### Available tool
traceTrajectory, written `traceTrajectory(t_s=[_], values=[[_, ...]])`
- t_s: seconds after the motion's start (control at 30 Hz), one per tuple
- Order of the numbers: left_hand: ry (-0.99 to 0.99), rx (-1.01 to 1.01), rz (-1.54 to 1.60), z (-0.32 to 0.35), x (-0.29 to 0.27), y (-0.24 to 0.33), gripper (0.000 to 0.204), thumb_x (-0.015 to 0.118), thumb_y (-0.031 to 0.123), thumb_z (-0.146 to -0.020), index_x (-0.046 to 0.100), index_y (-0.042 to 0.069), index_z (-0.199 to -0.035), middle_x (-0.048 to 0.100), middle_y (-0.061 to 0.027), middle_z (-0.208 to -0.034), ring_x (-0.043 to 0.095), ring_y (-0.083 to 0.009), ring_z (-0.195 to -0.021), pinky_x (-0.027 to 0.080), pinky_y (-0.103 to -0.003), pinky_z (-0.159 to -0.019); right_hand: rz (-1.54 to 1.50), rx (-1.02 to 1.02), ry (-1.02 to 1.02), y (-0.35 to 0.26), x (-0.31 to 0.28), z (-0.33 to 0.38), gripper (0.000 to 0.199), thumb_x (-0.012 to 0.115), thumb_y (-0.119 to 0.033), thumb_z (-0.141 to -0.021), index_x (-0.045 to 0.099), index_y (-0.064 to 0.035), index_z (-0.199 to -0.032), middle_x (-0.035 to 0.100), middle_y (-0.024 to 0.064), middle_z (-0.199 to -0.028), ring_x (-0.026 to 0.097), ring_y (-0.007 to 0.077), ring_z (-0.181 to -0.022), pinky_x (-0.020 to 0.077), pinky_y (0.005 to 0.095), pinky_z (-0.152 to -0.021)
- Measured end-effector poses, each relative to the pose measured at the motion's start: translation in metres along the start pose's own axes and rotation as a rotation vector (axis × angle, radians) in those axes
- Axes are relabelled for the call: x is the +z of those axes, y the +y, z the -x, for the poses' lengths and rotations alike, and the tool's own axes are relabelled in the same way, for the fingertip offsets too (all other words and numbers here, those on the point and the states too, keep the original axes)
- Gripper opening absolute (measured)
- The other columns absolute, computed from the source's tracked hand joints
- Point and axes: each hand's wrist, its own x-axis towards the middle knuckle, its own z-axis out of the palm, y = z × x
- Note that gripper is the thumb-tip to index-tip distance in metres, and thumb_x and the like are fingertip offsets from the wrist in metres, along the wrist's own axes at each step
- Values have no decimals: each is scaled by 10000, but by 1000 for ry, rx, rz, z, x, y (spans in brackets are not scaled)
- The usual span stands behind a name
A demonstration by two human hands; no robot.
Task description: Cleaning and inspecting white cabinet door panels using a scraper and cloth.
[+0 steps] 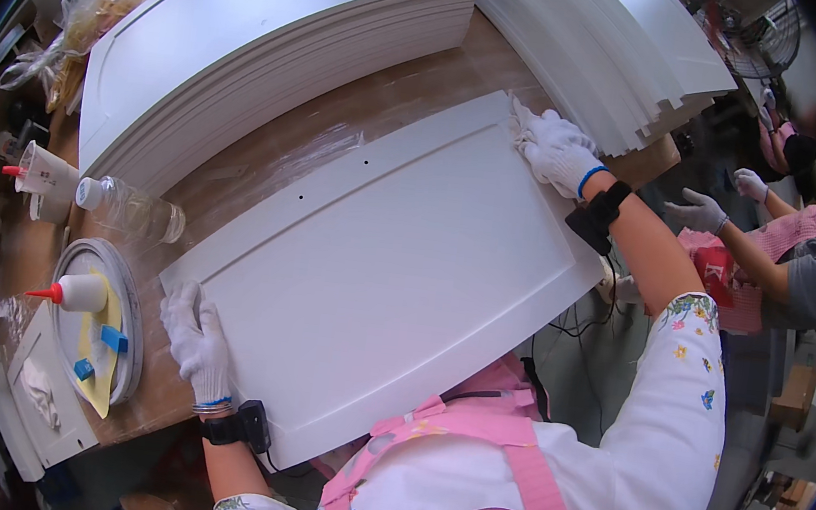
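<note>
A white cabinet door panel [376,272] with a recessed middle and two small dark holes near its far edge lies slantwise before me. My left hand [194,339], in a white knit glove, grips the panel's left edge near the front corner. At the panel's far right corner, my right hand [558,153], gloved too, is closed around a crumpled whitish cloth [520,125] pressed against the edge. The undersides of the fingers of both hands are hidden.
Tall stacks of white panels [276,89] [602,56] stand behind. Leftward are a clear bottle [136,209], a cup [47,172] and a round lid [129,364] carrying a red-tipped glue bottle [82,293] and blue blocks [114,338]. A co-worker [801,250] is at the right.
</note>
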Motion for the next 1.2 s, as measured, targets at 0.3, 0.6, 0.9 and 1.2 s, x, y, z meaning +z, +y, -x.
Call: traceTrajectory(t_s=[0.3, 0.6, 0.9, 1.2], values=[[23, 51, -4, 0, 1, -7, 350, 613, 123, -899, 628, 71, -1244, 571, -175, -1354, 433, -404, -1327, 284, -474, -1164, -4, -191, -127, -143, -13, -22, 426, 544, -371, -965, 591, -85, -1276, 558, 193, -1242, 569, 374, -1136, 458, 460, -982], [49, 58, -21, 0, 2, -3, 343, 630, 134, -893, 639, 83, -1231, 578, -157, -1352, 449, -392, -1314, 304, -463, -1156, 296, -106, -80, -138, -25, -31, 373, 563, -308, -962, 627, -55, -1227, 553, 187, -1329, 581, 388, -1166, 502, 445, -955], [54, 21, 3, 1, 1, -6, 335, 648, 119, -877, 650, 75, -1208, 586, -165, -1341, 465, -383, -1307, 308, -459, -1155, 328, -54, 1, -118, -19, -35, 340, 566, -196, -950, 636, -25, -1235, 583, 185, -1284, 599, 356, -1167, 494, 431, -976], [71, 34, 14, 0, 1, -3, 333, 657, 117, -867, 656, 75, -1198, 601, -162, -1322, 491, -357, -1292, 315, -456, -1151, 423, -75, -4, -113, -17, -40, 305, 540, -245, -982, 653, -50, -1187, 582, 172, -1245, 597, 347, -1145, 510, 431, -956]])
